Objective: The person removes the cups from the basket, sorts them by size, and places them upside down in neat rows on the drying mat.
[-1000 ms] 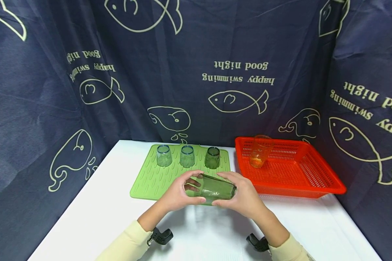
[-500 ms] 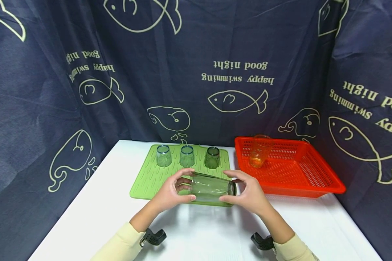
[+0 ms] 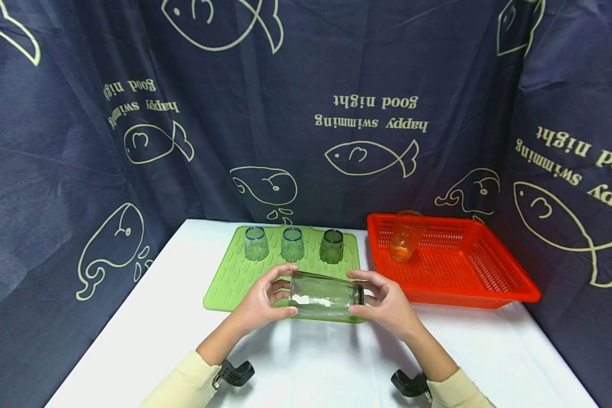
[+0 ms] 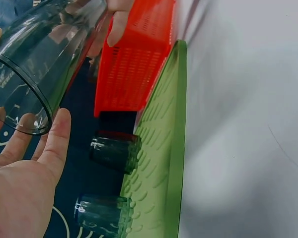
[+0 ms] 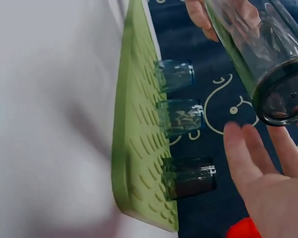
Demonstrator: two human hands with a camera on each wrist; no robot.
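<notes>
A tall, clear greenish-grey drinking glass (image 3: 323, 293) is held on its side above the front of the green drying mat (image 3: 224, 286). My left hand (image 3: 262, 300) grips its open rim end, thumb at the front and fingers behind. At the thick base end, my right hand (image 3: 390, 303) holds it between thumb and fingers. The left wrist view looks onto the glass's rim (image 4: 27, 82); the right wrist view looks onto its dark round base (image 5: 285, 94). Some fingertips are hidden behind the glass.
Along the mat's back stand two small blue-rimmed glasses (image 3: 256, 246) and a darker small glass (image 3: 331, 248). To the right is a red plastic basket (image 3: 510, 289) with a tall amber-tinted glass (image 3: 409, 233) leaning inside. A dark fish-patterned curtain (image 3: 306, 73) encloses the white table (image 3: 148, 340).
The tall glass has shifted left and lies more level. My left hand has moved left with the rim; my right hand now sits further toward the base, leaving more of the glass visible.
</notes>
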